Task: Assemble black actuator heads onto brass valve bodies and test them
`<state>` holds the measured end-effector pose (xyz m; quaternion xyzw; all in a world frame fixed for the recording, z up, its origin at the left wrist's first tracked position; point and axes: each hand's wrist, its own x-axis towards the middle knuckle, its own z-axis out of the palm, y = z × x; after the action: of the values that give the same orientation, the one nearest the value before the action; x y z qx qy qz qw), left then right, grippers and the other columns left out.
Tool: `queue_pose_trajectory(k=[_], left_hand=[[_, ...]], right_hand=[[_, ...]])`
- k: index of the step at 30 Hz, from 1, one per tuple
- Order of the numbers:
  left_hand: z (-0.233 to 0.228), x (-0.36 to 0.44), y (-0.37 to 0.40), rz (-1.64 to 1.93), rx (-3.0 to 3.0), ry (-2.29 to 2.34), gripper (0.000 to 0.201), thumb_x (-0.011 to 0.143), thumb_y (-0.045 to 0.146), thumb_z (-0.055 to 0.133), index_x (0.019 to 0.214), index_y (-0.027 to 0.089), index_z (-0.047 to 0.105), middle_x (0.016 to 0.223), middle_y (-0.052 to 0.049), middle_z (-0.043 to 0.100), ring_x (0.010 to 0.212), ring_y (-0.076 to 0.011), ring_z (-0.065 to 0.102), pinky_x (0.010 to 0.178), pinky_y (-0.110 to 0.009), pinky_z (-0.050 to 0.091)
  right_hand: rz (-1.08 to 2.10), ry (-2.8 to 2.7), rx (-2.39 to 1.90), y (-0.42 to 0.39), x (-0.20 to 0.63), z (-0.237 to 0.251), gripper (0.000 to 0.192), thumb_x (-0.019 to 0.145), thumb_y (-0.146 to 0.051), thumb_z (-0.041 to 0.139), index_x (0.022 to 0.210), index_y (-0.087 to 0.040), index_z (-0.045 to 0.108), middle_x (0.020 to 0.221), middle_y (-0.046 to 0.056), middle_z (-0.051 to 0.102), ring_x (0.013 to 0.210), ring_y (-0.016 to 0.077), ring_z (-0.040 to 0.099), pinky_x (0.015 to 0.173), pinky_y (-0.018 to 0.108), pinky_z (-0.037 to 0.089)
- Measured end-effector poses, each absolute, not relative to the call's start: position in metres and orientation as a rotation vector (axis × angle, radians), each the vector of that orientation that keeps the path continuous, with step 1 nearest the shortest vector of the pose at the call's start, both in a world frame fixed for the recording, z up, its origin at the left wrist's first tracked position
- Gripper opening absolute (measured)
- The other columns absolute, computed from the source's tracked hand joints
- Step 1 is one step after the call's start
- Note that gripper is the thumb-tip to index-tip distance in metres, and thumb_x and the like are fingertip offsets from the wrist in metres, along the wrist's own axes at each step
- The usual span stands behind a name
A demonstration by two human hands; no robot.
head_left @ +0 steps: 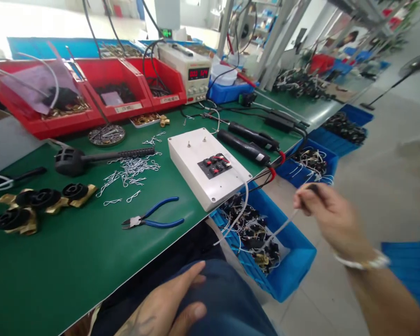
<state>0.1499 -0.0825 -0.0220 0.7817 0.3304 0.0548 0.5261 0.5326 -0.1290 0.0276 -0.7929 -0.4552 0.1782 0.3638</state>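
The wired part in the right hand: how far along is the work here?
Done: three brass pieces lie on the green table. In hand: the right hand lifts a wired part above the blue bin; the left hand rests on the lap. Left: many wired parts fill that bin.

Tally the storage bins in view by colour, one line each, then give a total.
Red bins at the back of the bench: 3
Blue bins beside and below the bench edge: 4
Total: 7
The right hand pulls a white wire from the nearest blue bin.
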Motion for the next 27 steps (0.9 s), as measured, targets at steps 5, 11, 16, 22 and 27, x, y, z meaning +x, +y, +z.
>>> queue_pose_trajectory(k=[5, 11, 16, 22, 27], left_hand=[[-0.033, 0.148, -0.083, 0.307, 1.947, 0.833, 0.056, 0.095, 0.037, 0.055, 0.147, 0.048, 0.037, 0.127, 0.007, 0.07, 0.115, -0.0174, 0.069, 0.102, -0.027, 0.053], [-0.036, 0.151, -0.087, 0.459, 2.059, 0.877, 0.061, 0.093, 0.026, 0.06, 0.144, 0.048, 0.035, 0.12, 0.011, 0.073, 0.105, -0.0106, 0.073, 0.093, -0.017, 0.054], [-0.031, 0.159, -0.086, 0.572, 2.169, 0.902, 0.056, 0.09, 0.022, 0.063, 0.139, 0.037, 0.042, 0.112, 0.006, 0.077, 0.097, -0.0119, 0.075, 0.087, -0.015, 0.056], [-0.032, 0.162, -0.089, 0.58, 2.291, 0.939, 0.036, 0.096, 0.031, 0.056, 0.131, 0.029, 0.048, 0.108, 0.002, 0.078, 0.092, -0.0121, 0.076, 0.085, -0.014, 0.056], [-0.027, 0.169, -0.09, 0.593, 2.356, 0.982, 0.032, 0.101, 0.038, 0.046, 0.13, 0.024, 0.049, 0.107, -0.001, 0.079, 0.092, -0.0127, 0.076, 0.084, -0.014, 0.057]], right_hand=[[0.497, -0.853, -2.349, -0.101, 0.569, -0.092, 0.029, 0.098, -0.041, 0.057, 0.101, -0.013, 0.063, 0.092, 0.004, 0.063, 0.077, 0.0127, 0.061, 0.073, 0.03, 0.054], [0.557, -0.551, -2.505, -0.104, 0.604, -0.194, 0.035, 0.097, -0.037, 0.06, 0.123, -0.015, 0.059, 0.12, 0.01, 0.06, 0.102, 0.0203, 0.062, 0.087, 0.04, 0.055], [0.71, -0.455, -2.524, -0.092, 0.596, -0.247, 0.036, 0.097, -0.037, 0.06, 0.125, -0.015, 0.058, 0.122, 0.01, 0.059, 0.104, 0.021, 0.062, 0.087, 0.04, 0.056], [0.924, -0.42, -2.559, -0.08, 0.599, -0.277, 0.035, 0.096, -0.036, 0.06, 0.124, -0.014, 0.059, 0.12, 0.01, 0.06, 0.102, 0.0203, 0.062, 0.086, 0.039, 0.056], [1.053, -0.462, -2.555, -0.072, 0.604, -0.275, 0.033, 0.097, -0.036, 0.059, 0.124, -0.015, 0.059, 0.121, 0.01, 0.06, 0.102, 0.0197, 0.062, 0.086, 0.039, 0.056]])
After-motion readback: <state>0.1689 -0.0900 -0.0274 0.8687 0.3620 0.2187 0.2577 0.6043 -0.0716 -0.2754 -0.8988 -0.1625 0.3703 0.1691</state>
